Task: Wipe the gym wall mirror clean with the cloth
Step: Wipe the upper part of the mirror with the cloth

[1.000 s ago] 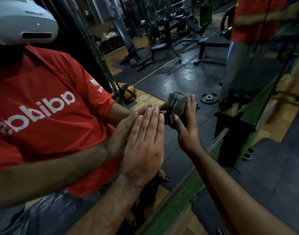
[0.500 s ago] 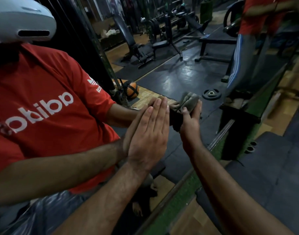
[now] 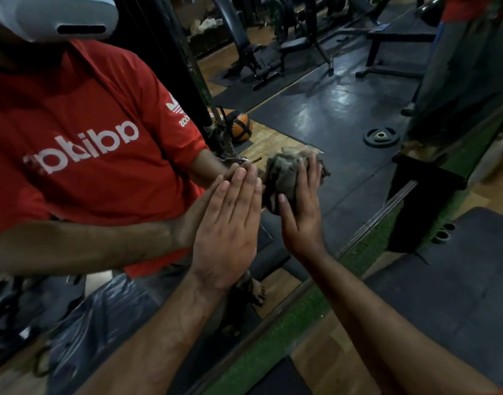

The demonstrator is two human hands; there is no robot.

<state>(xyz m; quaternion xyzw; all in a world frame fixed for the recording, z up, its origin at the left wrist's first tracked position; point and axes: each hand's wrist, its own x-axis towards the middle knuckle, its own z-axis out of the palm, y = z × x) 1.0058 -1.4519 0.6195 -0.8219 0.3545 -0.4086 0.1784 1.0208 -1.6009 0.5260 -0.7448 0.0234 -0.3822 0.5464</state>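
Note:
The gym wall mirror (image 3: 330, 109) fills the left and upper view and reflects me in a red shirt. My left hand (image 3: 227, 229) lies flat on the glass with straight fingers and meets its own reflection. Just to its right, my right hand (image 3: 304, 218) presses a bunched grey cloth (image 3: 281, 175) against the mirror. Its fingers are stretched over the cloth and its thumb lies against the cloth's lower edge. The hand hides part of the cloth.
The mirror's bottom frame (image 3: 273, 317) runs diagonally, with a green turf strip (image 3: 290, 334) and dark rubber floor mats (image 3: 444, 295) beside it. Reflected in the glass are an orange ball (image 3: 240, 126), a weight plate (image 3: 381, 136) and benches (image 3: 273, 52).
My right hand has slid the cloth a little up and then left over the glass, and its fingers now lie flatter. My left hand has stayed flat on the mirror.

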